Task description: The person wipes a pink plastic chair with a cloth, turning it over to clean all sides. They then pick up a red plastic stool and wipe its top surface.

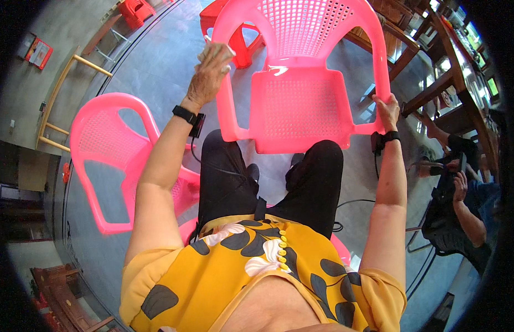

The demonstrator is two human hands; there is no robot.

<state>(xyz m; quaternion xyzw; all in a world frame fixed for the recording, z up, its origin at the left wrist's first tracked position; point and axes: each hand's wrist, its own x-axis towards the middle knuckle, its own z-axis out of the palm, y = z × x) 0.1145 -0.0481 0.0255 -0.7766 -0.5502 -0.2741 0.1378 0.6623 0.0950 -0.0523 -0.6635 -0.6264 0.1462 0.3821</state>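
Observation:
A pink plastic armchair (300, 108) with a perforated seat and backrest stands in front of my knees, facing me. My left hand (211, 72) holds a crumpled whitish cloth (219, 50) against the chair's armrest on the left; part of the cloth is hidden by my fingers. On the other side, my right hand (387, 111) grips the front of the right armrest, near its bend. Both wrists wear black straps with small devices, and cables run from them.
A second pink armchair (115, 145) is at my left. A red plastic stool (242, 45) stands behind the first chair. Dark wooden furniture (435, 87) is at the right, where a seated person (468, 207) holds a phone. Cables (338, 226) trail beside my leg.

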